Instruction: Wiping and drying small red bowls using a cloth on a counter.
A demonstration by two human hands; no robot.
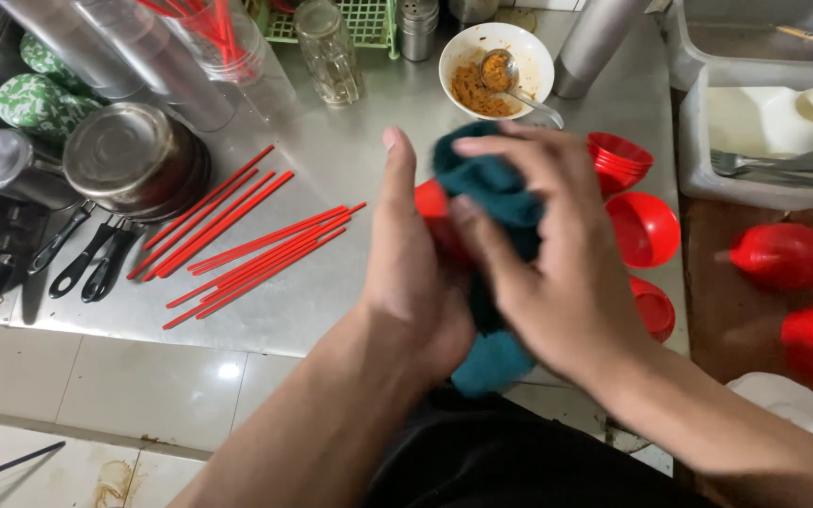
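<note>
Left hand (416, 273) is gripping a red bowl (433, 212); right hand (538, 254) is pressing a soft teal cloth (491, 183) into it, chopsticks (247, 245) lying at 9 o'clock; bowl likely light, slippery, best held by its rim

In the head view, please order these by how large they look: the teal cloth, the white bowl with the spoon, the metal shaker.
Largest to smallest:
1. teal cloth, though the hands hide part of it and it is nearest the camera
2. white bowl
3. metal shaker, cut by the top edge
</note>
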